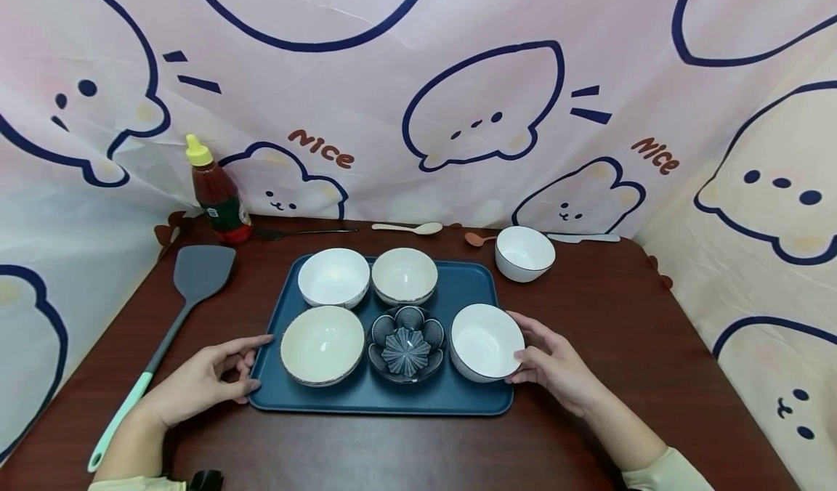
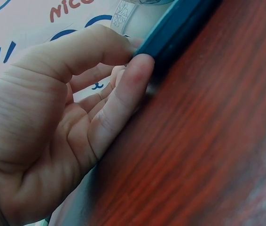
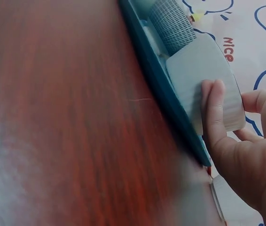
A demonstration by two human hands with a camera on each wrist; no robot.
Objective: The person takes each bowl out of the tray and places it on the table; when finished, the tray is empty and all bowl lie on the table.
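A blue tray (image 1: 307, 402) lies on the table, its left edge held by my left hand (image 1: 208, 376); in the left wrist view the thumb and index finger meet at the tray's rim (image 2: 157, 29). My right hand (image 1: 556, 366) grips a white ribbed bowl (image 1: 485, 342) at the tray's right end, with the thumb on its near side and fingers around its outer side. Beside that bowl sits a dark flower-patterned bowl (image 1: 407, 351). A cream bowl (image 1: 323, 346) stands front left, and behind are a white bowl (image 1: 334, 276) and another cream bowl (image 1: 405, 274).
Another white bowl (image 1: 524, 251) stands off the tray, behind right, near a brown spoon (image 1: 479, 239) and a pale knife (image 1: 584, 238). At the back lie a cream spoon (image 1: 408, 227) and a dark fork (image 1: 304, 232). A sauce bottle (image 1: 220, 193) and a spatula (image 1: 203, 273) are left.
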